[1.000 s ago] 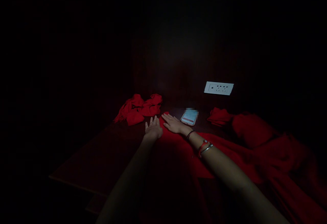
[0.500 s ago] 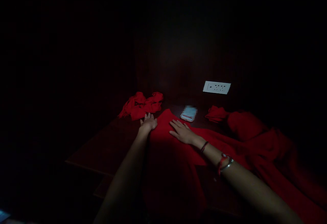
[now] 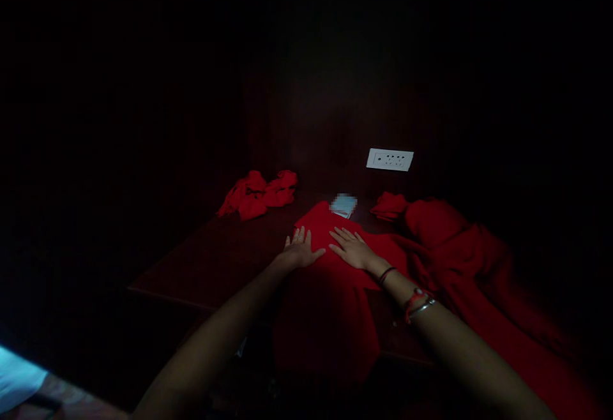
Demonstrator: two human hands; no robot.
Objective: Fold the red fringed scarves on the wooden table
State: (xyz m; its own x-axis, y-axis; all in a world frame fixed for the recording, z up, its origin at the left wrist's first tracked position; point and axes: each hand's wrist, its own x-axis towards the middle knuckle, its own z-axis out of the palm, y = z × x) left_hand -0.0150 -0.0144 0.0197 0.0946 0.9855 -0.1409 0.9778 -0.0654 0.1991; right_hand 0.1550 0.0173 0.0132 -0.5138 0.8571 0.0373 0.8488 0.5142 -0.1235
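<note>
The scene is very dark. A long red cloth [image 3: 335, 279] lies spread over a dark wooden table [image 3: 211, 267] and hangs over its near edge. My left hand [image 3: 301, 252] lies flat on the cloth's left edge, fingers stretched out. My right hand [image 3: 353, 249] rests flat on the cloth just to the right, fingers apart; its wrist wears a dark band, a red string and a metal bangle. A lit phone [image 3: 343, 205] lies on the table just beyond the cloth's far end.
A crumpled red cloth [image 3: 258, 192] sits at the table's back left. More bunched red fabric [image 3: 431, 222] lies at the back right and trails toward me. A white wall socket [image 3: 389, 159] is on the dark wall behind. Something pale [image 3: 16, 378] shows at the bottom left.
Both hands have slid back toward me along the cloth. The left hand moved from the cloth's far corner to lie flat beside the right hand. The view has tilted slightly.
</note>
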